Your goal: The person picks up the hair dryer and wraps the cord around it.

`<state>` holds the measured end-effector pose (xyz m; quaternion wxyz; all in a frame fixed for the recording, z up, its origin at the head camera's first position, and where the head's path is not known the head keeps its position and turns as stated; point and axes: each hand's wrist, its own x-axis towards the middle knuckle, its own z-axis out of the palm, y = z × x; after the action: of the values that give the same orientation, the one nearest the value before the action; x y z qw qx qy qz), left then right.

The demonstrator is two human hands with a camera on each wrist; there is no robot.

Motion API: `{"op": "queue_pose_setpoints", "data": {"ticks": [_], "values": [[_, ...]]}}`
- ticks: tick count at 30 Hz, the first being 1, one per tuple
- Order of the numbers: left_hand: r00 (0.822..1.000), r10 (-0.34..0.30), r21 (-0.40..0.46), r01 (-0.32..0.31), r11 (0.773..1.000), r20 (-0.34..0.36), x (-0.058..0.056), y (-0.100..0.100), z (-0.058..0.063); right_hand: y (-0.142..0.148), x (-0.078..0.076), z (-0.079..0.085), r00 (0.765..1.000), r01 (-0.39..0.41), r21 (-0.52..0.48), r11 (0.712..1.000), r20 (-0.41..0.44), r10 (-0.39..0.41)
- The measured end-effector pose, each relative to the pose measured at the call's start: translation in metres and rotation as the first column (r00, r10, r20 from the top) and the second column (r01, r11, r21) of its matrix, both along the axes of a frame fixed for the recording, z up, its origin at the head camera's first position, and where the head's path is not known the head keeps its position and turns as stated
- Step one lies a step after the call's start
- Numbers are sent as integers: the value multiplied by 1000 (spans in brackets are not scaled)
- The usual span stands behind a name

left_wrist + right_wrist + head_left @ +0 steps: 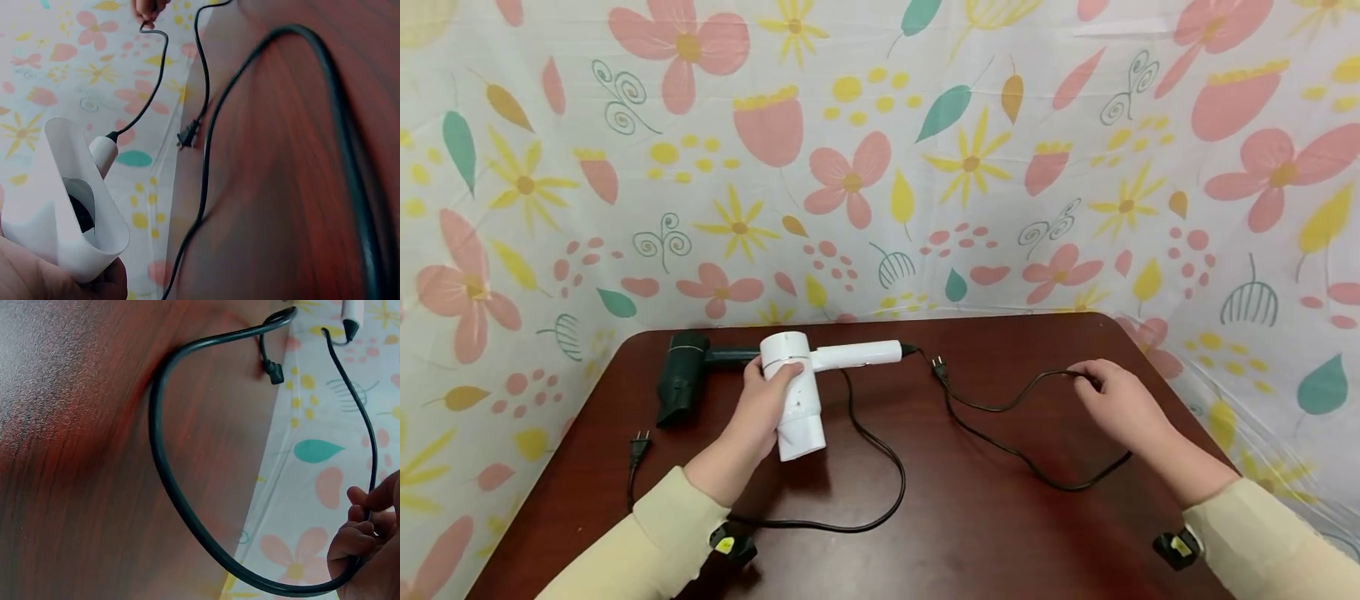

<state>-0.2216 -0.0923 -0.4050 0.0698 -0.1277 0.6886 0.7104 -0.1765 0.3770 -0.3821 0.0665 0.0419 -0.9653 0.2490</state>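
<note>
1. White plastic hair dryer (797,393), round barrel and flattened nozzle: in front of the person, left of the table's middle, handle pointing right. Appears raised; a shadow lies below it on the glossy reddish-brown wood-grain table (970,525).
2. Left hand (765,408) wrapped round the barrel, thumb on top. Sound hold. Advise steady, light pressure; no squeezing near the nozzle, which may be a separate piece.
3. Right hand (1117,402) grips the thin black rubbery cord (156,425) of that dryer, fingers curled. One run goes to the handle's end, the other loops round to the black two-pin plug (939,368). Cannot tell whether plug touches table.
4. Cord work: gather in broad, even loops, following the natural bend. Leave slack at the handle's end; a hard pull there would strain the joint.
5. Watch the plug: it sits close to the handle-side run and could snag when the loop is drawn in. Free it before tightening.
6. Neighbour: dark green-black hair dryer (681,379) on the left, its handle passing behind the white barrel. Set the white one down clear of it.
7. Second black cord (903,483) curves near the left forearm; second black plug (639,450) lies farther left. Best not to mix cords.
</note>
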Motion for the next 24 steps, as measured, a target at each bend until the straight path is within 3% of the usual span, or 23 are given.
{"op": "queue_pose_setpoints", "data": {"ticks": [6, 13, 18, 24], "values": [[1000, 16, -2, -16, 1000, -23, 11, -12, 2, 6, 1, -5, 999, 16, 8, 1000, -45, -15], [999, 19, 28, -18, 999, -40, 18, -13, 5, 1, 6, -5, 997, 32, 15, 999, -73, -31], [999, -1, 19, 1, 1000, -45, 23, -7, 6, -15, 12, -3, 995, -51, 19, 999, -87, 52], [999, -36, 13, 36, 999, -38, 29, 3, 3, -41, 16, -3, 973, -185, 78, 980, -126, 194]]}}
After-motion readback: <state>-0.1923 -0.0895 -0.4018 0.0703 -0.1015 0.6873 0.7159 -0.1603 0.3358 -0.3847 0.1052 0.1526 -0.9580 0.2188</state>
